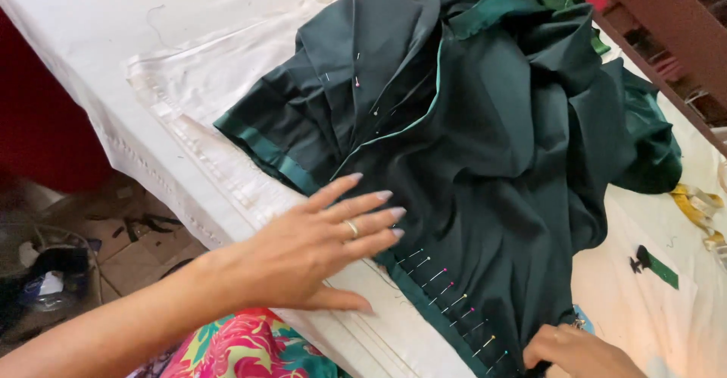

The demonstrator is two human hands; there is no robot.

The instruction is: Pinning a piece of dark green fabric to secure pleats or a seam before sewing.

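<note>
- On the white table (91, 22) lies a big dark green cloth (485, 143), all bunched up.
- The table edge runs from 10 o'clock down to 6 o'clock; there is bare white room at 10 o'clock.
- A row of pins (454, 298) runs along the cloth's hem at 5 o'clock.
- The left hand (318, 249) lies flat, fingers (371, 196) spread wide, tips touching the cloth's edge.
- The right hand (579, 351), at 5 o'clock, rests on the hem just beside the pins; I cannot tell if it pinches.
- A yellow tape (697, 207) lies at 3 o'clock.
</note>
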